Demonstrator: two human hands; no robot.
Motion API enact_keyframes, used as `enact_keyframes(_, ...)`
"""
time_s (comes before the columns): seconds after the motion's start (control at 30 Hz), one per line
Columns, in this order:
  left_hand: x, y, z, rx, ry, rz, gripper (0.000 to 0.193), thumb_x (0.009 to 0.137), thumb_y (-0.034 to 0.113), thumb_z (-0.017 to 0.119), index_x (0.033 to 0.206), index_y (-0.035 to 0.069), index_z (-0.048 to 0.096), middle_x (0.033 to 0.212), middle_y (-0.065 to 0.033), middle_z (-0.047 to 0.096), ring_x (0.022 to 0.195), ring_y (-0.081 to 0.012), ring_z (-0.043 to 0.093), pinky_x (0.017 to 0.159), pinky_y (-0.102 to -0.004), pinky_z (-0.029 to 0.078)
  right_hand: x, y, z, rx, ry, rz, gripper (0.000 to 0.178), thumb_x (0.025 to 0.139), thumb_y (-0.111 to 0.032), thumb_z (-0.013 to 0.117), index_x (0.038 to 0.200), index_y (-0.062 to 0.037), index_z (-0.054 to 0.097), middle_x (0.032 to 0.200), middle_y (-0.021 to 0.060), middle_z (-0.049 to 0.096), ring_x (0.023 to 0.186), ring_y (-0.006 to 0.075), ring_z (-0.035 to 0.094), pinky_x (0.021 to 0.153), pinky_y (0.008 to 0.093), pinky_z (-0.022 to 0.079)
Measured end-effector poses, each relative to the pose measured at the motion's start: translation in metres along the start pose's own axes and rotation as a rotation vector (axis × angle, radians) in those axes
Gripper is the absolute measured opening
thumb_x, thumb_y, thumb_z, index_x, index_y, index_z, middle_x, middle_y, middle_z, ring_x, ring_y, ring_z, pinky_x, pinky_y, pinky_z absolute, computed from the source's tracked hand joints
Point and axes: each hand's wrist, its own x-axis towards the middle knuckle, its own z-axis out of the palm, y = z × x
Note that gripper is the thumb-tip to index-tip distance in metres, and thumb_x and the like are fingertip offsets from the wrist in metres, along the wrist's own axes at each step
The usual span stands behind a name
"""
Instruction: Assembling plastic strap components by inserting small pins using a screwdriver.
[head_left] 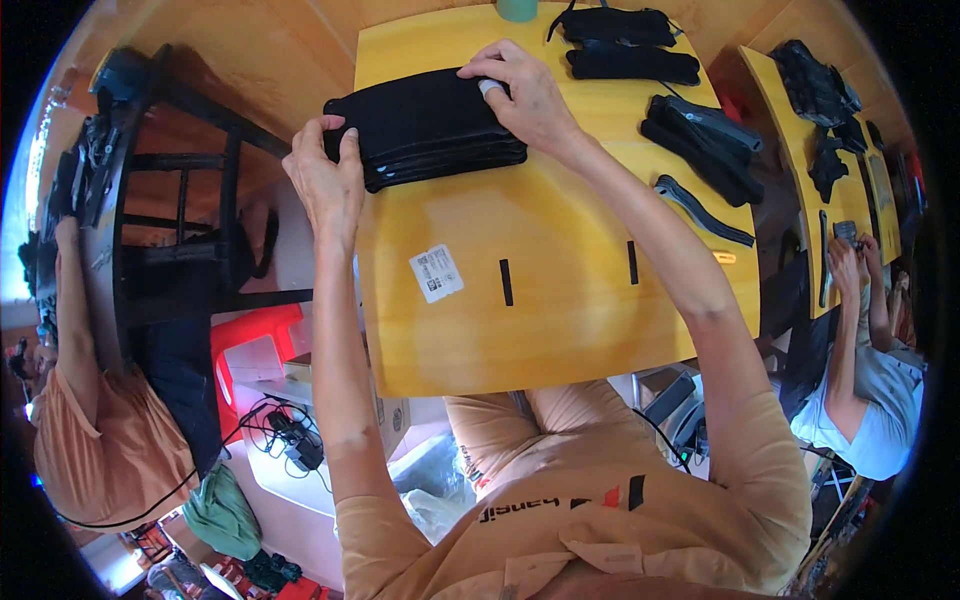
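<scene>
Sits toward the far left of the yellow surface (560, 350) as one stack of black cloth pieces (430, 115), gripped at the left end by the left hand (328, 170), with the right hand (525, 105) curled over the far right corner; cannot tell whether pinching or merely pressing there. Looks soft, pliable and fairly light, unlikely to break, but apt to let layers slide. Best take hold at both short ends, thumbs above and fingers beneath. Count one stack, with layers too dark to number; two black padded pieces (635, 66) at the far right; one overlapping black-and-grey bundle (695, 155); one curved grey strip (705, 212); two short black strips (506, 282); one white label (436, 273); one small orange item (725, 257); one green container (517, 10), partly cut off.
</scene>
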Motion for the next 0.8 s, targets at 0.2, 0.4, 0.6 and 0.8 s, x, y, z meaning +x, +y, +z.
enact_keyframes(0.2, -0.003, 0.000, 0.003, -0.068, 0.009, -0.047, 0.019, 0.077, 0.015, 0.061, 0.093, 0.006, 0.058, 0.095, -0.0128, 0.056, 0.091, -0.0288, 0.047, 0.082, -0.0364, 0.038, -0.006, 0.001, 0.004, 0.027, 0.067, -0.015, 0.022, 0.073, 0.000, 0.049, 0.090, -0.0035, 0.063, 0.094, 0.0125, 0.054, 0.086, 0.0286, 0.054, 0.078, 0.0353, 0.044)
enact_keyframes(0.4, 0.002, -0.001, -0.005, -0.172, 0.060, 0.035, 0.016, 0.076, 0.014, 0.063, 0.088, 0.004, 0.060, 0.087, -0.0108, 0.056, 0.078, -0.0201, 0.051, 0.073, -0.0306, 0.041, -0.001, -0.002, 0.000, 0.110, 0.101, -0.063, 0.024, 0.074, 0.003, 0.047, 0.091, -0.0032, 0.062, 0.091, 0.0128, 0.055, 0.086, 0.0288, 0.054, 0.077, 0.0348, 0.044)
enact_keyframes(0.6, 0.005, 0.000, 0.002, -0.295, 0.005, -0.025, 0.022, 0.075, 0.016, 0.065, 0.093, 0.004, 0.061, 0.088, -0.0084, 0.057, 0.078, -0.0154, 0.051, 0.074, -0.0265, 0.042, -0.002, 0.001, -0.008, 0.095, 0.154, -0.089, 0.024, 0.073, 0.003, 0.047, 0.089, -0.0031, 0.062, 0.089, 0.0137, 0.054, 0.084, 0.0303, 0.054, 0.075, 0.0361, 0.044)
enact_keyframes(0.8, -0.009, -0.001, -0.015, -0.370, 0.043, 0.021, 0.033, 0.077, 0.018, 0.066, 0.105, 0.003, 0.058, 0.099, -0.0072, 0.054, 0.089, -0.0156, 0.051, 0.079, -0.0267, 0.041, -0.049, -0.025, -0.043, -0.006, 0.213, -0.047, 0.023, 0.073, 0.001, 0.050, 0.091, -0.0043, 0.062, 0.089, 0.0134, 0.053, 0.086, 0.0299, 0.052, 0.078, 0.0354, 0.042)
